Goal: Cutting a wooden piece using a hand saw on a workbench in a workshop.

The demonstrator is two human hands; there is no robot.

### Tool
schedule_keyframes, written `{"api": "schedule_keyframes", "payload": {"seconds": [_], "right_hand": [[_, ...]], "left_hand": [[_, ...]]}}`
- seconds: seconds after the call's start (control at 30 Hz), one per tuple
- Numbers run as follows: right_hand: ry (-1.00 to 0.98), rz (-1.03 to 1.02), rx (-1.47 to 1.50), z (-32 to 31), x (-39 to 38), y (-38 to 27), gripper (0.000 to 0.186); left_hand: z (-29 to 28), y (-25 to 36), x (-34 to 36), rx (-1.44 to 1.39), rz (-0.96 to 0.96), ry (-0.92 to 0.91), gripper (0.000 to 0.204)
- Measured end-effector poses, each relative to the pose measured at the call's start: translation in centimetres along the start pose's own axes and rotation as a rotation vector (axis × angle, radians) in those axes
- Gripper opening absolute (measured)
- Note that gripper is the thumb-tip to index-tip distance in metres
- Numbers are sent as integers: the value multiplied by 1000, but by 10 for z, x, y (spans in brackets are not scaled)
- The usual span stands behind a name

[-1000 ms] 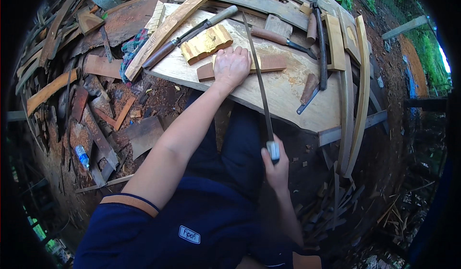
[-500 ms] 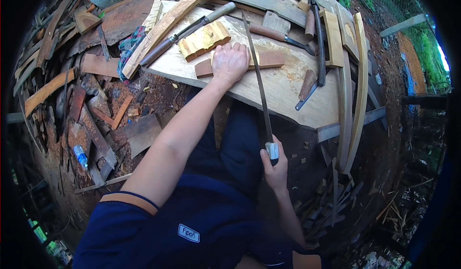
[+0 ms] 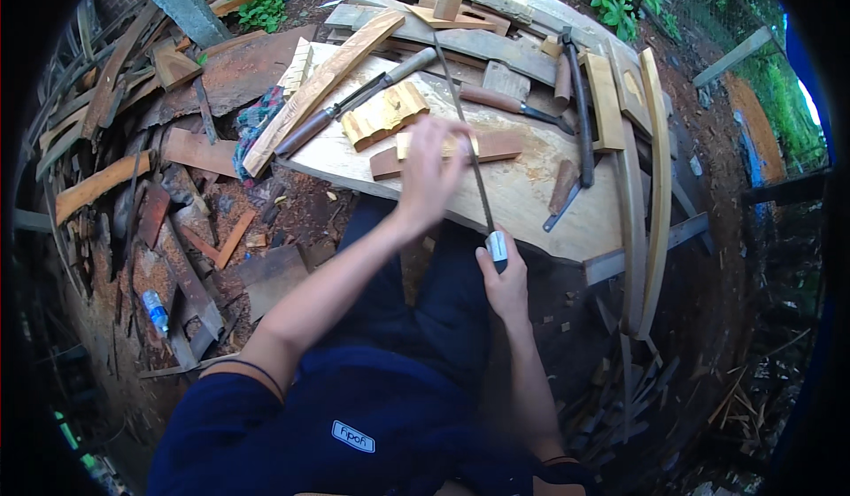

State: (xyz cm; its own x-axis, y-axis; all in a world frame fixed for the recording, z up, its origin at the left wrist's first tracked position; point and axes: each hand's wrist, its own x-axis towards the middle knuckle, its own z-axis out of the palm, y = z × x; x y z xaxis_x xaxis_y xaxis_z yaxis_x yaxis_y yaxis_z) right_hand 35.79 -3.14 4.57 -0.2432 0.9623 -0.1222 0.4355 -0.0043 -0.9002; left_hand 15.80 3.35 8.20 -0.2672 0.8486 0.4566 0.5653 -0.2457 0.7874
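Note:
My right hand grips the pale grey and black handle of a handsaw. Its long narrow blade points away from me, crossing over a reddish-brown wood strip. Above that strip my left hand hovers, blurred, its fingers loosely apart and holding nothing I can see. A small yellow wood block rests on the strip, partly hidden by those fingers. Just beyond lies a bigger yellow block with a wavy edge. All these pieces lie on a pale wooden work board.
Left of the blocks lie a dark-handled tool and a long beam. A wooden-handled chisel, a hammer and a small brown-handled blade lie to the right. Curved strips overhang the right edge. Scrap wood covers the left ground.
My left hand has lifted off the wood, where it was pressing, and drawn slightly toward me. The saw handle has moved slightly away from me. The whole view has shifted a little.

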Motion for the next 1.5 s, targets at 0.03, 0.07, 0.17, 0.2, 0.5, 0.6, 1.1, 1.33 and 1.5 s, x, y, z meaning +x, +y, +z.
{"api": "schedule_keyframes", "payload": {"seconds": [0.03, 0.07, 0.17, 0.2, 0.5, 0.6, 1.1, 1.33, 1.5], "right_hand": [[1, -13, -2, 2, -1, 2, 46], [-12, 137, 111, 1, -6, -6, 47], [15, 69, -4, -5, -6, -11, 48], [6, 53, -7, -3, -3, -6, 48], [8, 45, -52, 2, 0, -8, 47], [11, 33, -58, 4, -2, -10, 47], [58, -68, -111, 6, -2, 1, 49], [77, -52, -103, 10, -4, -4, 50], [43, 2, -98, 4, -3, -11, 47]], "left_hand": [[-18, 39, -13, -309, -35, -259, 16], [-44, 90, -21, -676, -108, -647, 15], [-60, 166, -60, -1173, 490, -1124, 16], [-62, 182, -60, -1303, 476, -1269, 23], [-39, 240, -101, -1529, 368, -1239, 17], [-36, 234, -91, -1508, 315, -1395, 16], [-37, 204, -96, -1538, 349, -1571, 12], [-35, 231, -125, -1504, 343, -1212, 13], [-47, 202, -110, -1388, 323, -1489, 27]]}}
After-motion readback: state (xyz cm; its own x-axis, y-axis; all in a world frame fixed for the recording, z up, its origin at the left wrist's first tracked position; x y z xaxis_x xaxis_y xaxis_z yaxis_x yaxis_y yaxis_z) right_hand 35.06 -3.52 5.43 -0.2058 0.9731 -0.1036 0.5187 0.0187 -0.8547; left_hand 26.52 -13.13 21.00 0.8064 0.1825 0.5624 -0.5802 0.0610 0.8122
